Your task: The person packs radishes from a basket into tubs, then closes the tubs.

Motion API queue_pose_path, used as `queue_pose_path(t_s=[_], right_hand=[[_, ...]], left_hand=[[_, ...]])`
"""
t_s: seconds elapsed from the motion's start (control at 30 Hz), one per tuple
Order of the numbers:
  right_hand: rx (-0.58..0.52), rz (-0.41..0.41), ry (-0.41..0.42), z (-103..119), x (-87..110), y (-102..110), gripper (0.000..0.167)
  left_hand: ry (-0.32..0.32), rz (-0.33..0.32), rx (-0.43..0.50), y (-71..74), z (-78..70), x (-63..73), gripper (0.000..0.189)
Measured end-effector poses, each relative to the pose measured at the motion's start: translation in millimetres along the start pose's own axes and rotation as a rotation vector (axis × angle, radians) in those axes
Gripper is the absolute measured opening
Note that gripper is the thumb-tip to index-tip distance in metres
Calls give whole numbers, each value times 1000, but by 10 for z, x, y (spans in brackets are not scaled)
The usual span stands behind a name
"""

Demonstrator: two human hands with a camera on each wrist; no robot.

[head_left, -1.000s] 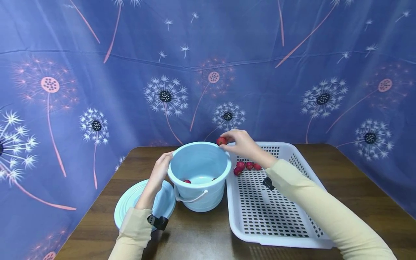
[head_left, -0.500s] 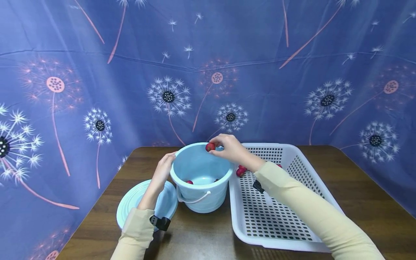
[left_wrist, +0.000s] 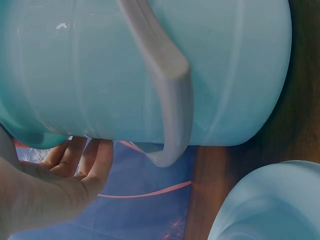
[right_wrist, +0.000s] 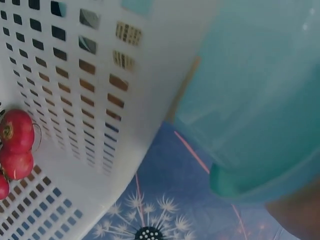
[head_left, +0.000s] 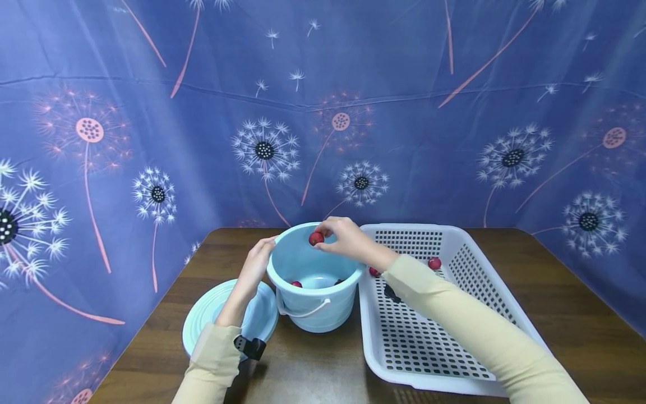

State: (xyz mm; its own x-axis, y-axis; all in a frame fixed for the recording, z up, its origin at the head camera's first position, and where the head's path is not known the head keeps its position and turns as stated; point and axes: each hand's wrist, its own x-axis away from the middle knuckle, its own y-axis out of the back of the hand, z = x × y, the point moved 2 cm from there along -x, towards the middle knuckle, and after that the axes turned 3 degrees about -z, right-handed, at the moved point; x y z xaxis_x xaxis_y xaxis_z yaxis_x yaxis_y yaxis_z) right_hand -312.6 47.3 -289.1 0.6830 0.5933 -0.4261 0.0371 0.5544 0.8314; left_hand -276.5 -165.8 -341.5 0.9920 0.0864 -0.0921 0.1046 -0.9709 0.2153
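A light blue bucket with a pale handle stands upright mid-table. My left hand holds its left rim; in the left wrist view the bent fingers lie against the outer wall. Between thumb and fingers, my right hand pinches a red radish over the bucket's mouth. Low inside the bucket another radish shows beside the near wall, partly hidden by the rim. In the right wrist view the held radish is out of sight and the hand's edge appears behind the bucket.
A white perforated basket stands right of the bucket, with several radishes inside, partly covered by the right arm in the head view. A round light blue lid lies on the wooden table, under the left forearm. A blue curtain hangs behind.
My right hand has carried the radish left and down, from over the bucket's right rim to its mouth. The left hand stays on the rim.
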Motion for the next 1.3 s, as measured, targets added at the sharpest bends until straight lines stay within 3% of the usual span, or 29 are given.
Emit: queue_pose_path(t_s=[0.5,1.07,1.3], right_hand=[[3,75,32,50,-59,-250,28],[39,124,64,40,-113,-305,26],[38,141,24,37,-107,-308,30]], left_hand=[[-22,-19,4,-28,84,-45,41],[-26,-26,15,1,80,-79,41],[-26,-15,13,2,67,-59,42]])
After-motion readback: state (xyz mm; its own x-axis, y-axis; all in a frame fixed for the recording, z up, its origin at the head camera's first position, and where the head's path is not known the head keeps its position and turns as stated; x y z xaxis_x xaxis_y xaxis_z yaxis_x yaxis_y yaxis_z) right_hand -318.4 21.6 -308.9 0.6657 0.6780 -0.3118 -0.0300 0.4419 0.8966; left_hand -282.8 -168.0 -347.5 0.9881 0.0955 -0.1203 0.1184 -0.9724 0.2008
